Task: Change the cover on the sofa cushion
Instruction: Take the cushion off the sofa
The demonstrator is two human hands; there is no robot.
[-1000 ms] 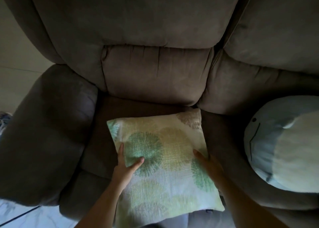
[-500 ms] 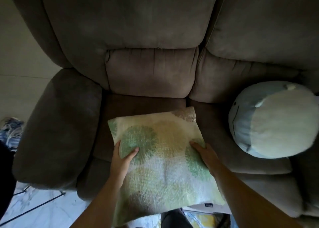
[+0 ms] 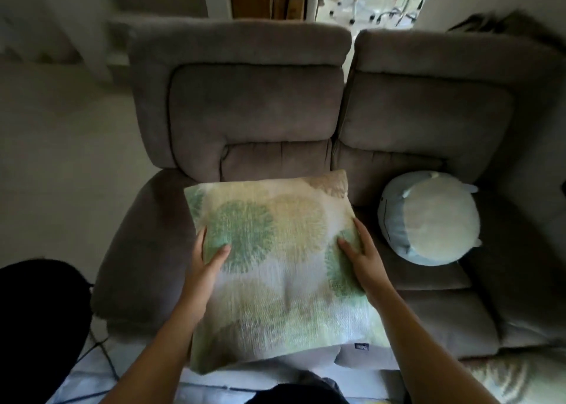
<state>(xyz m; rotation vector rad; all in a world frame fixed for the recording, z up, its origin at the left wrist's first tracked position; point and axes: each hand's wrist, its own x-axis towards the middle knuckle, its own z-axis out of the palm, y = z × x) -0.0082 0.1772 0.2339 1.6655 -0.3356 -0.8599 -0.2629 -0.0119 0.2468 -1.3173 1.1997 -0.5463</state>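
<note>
Now lifted: the cushion (image 3: 275,269), flat on the seat a sec ago, is up off the sofa (image 3: 254,112) and drawn toward the body, near edge past the seat front. From my remote feed the view has tipped up too, showing the whole backrest and a bright room beyond. Left hand (image 3: 205,261) grips the cushion's left edge, thumb on top, fingers wrapped under and out of sight; right hand (image 3: 363,261) clamps the right edge the same way, thumb pressed into the green print. Both are closed on the fabric w/ no slack. I read this as pick-up done and the cover-removal stage about to begin; printed cover is on, no zip or opening visible from this side. Round blue-and-cream plush toy (image 3: 428,220) sits on the next seat, apart from the cushion. Writing: one small dark tag (image 3: 362,346) just below the cushion's near-right corner, lettering too small to read; no other brand visible.
</note>
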